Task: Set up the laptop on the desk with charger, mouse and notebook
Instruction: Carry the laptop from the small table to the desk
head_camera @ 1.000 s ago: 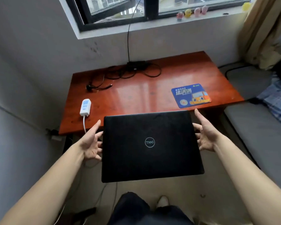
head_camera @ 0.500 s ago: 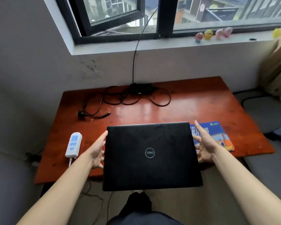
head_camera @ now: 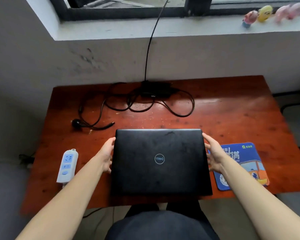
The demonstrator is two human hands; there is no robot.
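- The laptop (head_camera: 160, 161) is closed, black, lid up with a round logo in the middle. It sits low over the near middle of the surface (head_camera: 232, 110), its near edge about level with the surface's front edge. Whether it is fully set down or just above the wood I cannot tell.
- The left hand (head_camera: 106, 155) presses flat against the laptop's left edge and the right hand (head_camera: 213, 155) against its right edge. The fingers (head_camera: 208, 141) are spread wide and long, clamping the machine between the two palms instead of curling over the lid.
- Handling, as I judge it: a stiff slab, fairly heavy for its thinness, with a smooth lid that gives little friction. Holding the two short sides with support from beneath suits it; a pinch at one corner would strain it. It should go down flat and gently, since a drop onto an edge could harm the hinge or screen.
- Just outside the right fingers lies a blue mouse pad (head_camera: 246, 163), partly under the right wrist; no mouse or notebook is visible.
- Outside the left fingers, near the surface's left edge, rests a white power strip (head_camera: 67, 166).
- Beyond the fingertips, towards the wall, the charger (head_camera: 155, 91) brick sits amid loops of black cable, with its plug (head_camera: 76, 122) and barrel tip lying loose ahead of the left fingers. A separate cord runs up to the window.
- Small toy figures (head_camera: 265, 13) stand on the sill, far beyond the right fingers.
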